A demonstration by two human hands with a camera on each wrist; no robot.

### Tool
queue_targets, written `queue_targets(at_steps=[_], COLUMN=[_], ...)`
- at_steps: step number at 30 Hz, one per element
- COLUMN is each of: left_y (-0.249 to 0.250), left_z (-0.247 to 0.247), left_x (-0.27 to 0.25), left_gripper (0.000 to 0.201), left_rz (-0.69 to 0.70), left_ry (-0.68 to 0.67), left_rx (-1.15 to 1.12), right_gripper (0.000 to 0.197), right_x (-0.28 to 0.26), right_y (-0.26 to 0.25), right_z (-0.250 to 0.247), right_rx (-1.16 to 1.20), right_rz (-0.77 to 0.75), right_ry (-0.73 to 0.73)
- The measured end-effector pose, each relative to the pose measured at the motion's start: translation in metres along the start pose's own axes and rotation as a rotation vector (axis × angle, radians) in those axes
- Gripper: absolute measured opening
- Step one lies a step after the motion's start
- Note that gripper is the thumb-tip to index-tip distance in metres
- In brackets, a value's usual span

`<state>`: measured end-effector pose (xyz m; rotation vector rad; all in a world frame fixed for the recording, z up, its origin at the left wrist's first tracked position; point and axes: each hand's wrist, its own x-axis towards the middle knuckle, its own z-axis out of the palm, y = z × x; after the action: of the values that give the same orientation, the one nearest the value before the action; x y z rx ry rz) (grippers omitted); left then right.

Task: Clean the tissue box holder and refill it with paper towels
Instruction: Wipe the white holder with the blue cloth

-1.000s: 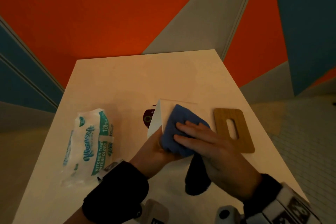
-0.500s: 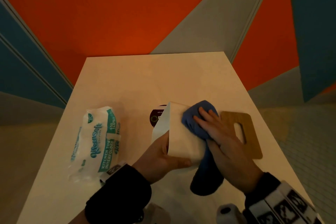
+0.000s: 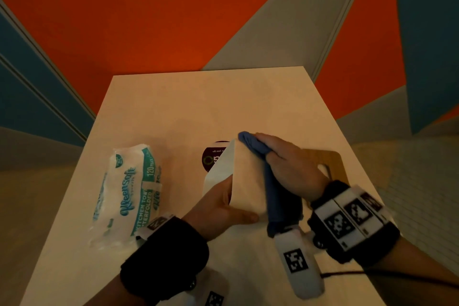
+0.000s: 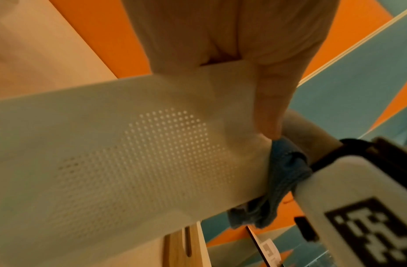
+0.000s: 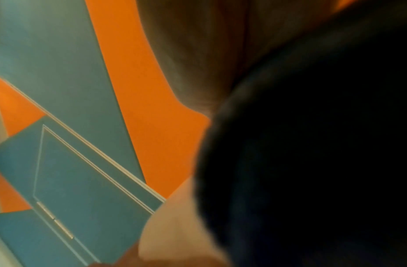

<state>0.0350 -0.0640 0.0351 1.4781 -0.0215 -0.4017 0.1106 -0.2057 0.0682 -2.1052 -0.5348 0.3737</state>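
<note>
The white tissue box holder is tilted up off the table, its perforated face showing in the left wrist view. My left hand grips its near end, thumb along the bottom edge. My right hand lies flat with straight fingers on a blue cloth, pressing it against the holder's right side near the far top corner. The cloth hangs down past the holder. A pack of paper towels lies on the table to the left. The wooden lid with a slot lies to the right, partly under my right wrist.
The white table stands against an orange, grey and blue wall. A dark round sticker on the table shows behind the holder. Tiled floor lies off the table's right edge. The right wrist view is mostly dark cloth.
My right hand has slid the blue cloth from the holder's near left part across to its far right corner. The left hand keeps its grip while the holder turns more on edge.
</note>
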Motion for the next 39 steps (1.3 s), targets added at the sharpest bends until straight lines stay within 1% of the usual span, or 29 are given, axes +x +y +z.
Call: queue_targets(at_steps=[2,4,6,8,9,10,11,13,14,16,18,20,21,24,26,29,31,33,35,36,38,39], left_y=[0.001,0.001,0.0,-0.005,-0.007,-0.009,-0.01,-0.013,-0.014,-0.015,-0.013,-0.011,-0.009,-0.003,-0.001,-0.002,-0.002,0.002,0.008,0.01,0.014,0.015], left_z=[-0.003,-0.007,-0.011,-0.015,-0.018,-0.02,-0.021,-0.021,-0.02,-0.017,-0.012,-0.01,-0.011,-0.014,-0.017,-0.02,-0.02,-0.018,-0.016,-0.016,-0.016,-0.016], left_x=[0.002,0.001,0.0,-0.001,-0.002,-0.003,-0.004,-0.004,-0.003,-0.002,-0.001,-0.001,-0.001,-0.002,-0.003,-0.002,0.003,0.009,0.015,0.017,0.019,0.018], left_gripper=[0.054,0.05,0.046,0.044,0.04,0.034,0.034,0.051,0.056,0.059,0.055,0.053,0.053,0.054,0.056,0.061,0.06,0.052,0.031,0.026,0.029,0.033], left_rz=[0.0,0.007,0.011,0.017,0.035,0.057,0.068,0.057,0.044,0.031,0.027,0.029,0.034,0.062,0.066,0.022,-0.014,-0.052,-0.068,-0.066,-0.051,-0.05], left_ry=[-0.017,-0.018,-0.017,0.037,0.078,0.104,0.107,0.073,0.06,0.034,0.012,0.015,0.02,0.026,0.014,-0.031,-0.056,-0.06,-0.026,0.002,0.03,0.033], left_rx=[0.004,-0.003,-0.05,-0.122,-0.149,-0.161,-0.168,-0.176,-0.172,-0.163,-0.146,-0.155,-0.165,-0.181,-0.189,-0.216,-0.293,-0.364,-0.36,-0.344,-0.314,-0.312], right_gripper=[0.041,0.039,0.041,0.044,0.047,0.046,0.045,0.051,0.053,0.049,0.041,0.037,0.039,0.044,0.046,0.049,0.046,0.047,0.05,0.048,0.039,0.042], right_x=[0.01,0.01,-0.001,-0.019,-0.03,-0.041,-0.05,-0.061,-0.062,-0.055,-0.035,-0.018,-0.014,-0.026,-0.043,-0.062,-0.068,-0.072,-0.076,-0.077,-0.078,-0.079], right_y=[-0.012,-0.021,-0.025,-0.014,-0.008,0.0,0.008,0.018,0.016,0.018,0.024,0.027,0.026,0.019,0.017,0.022,0.027,0.032,0.035,0.035,0.035,0.036], right_z=[0.003,0.007,0.013,0.03,0.037,0.043,0.044,0.04,0.037,0.025,0.012,-0.001,-0.005,0.003,0.016,0.029,0.033,0.039,0.047,0.05,0.049,0.048], right_rx=[0.025,0.065,0.012,-0.055,-0.078,-0.065,-0.02,0.076,0.167,0.301,0.258,0.179,0.155,0.101,0.134,0.038,0.001,-0.028,-0.047,-0.068,-0.114,-0.105], right_rz=[-0.022,-0.054,-0.11,-0.228,-0.268,-0.266,-0.242,-0.18,-0.15,-0.059,0.004,0.027,0.035,-0.038,-0.096,-0.11,-0.141,-0.204,-0.248,-0.26,-0.275,-0.273], right_ry=[-0.048,-0.146,-0.214,-0.183,-0.175,-0.178,-0.198,-0.212,-0.181,-0.076,0.016,0.012,0.016,0.084,0.125,0.151,0.183,0.211,0.21,0.197,0.173,0.17])
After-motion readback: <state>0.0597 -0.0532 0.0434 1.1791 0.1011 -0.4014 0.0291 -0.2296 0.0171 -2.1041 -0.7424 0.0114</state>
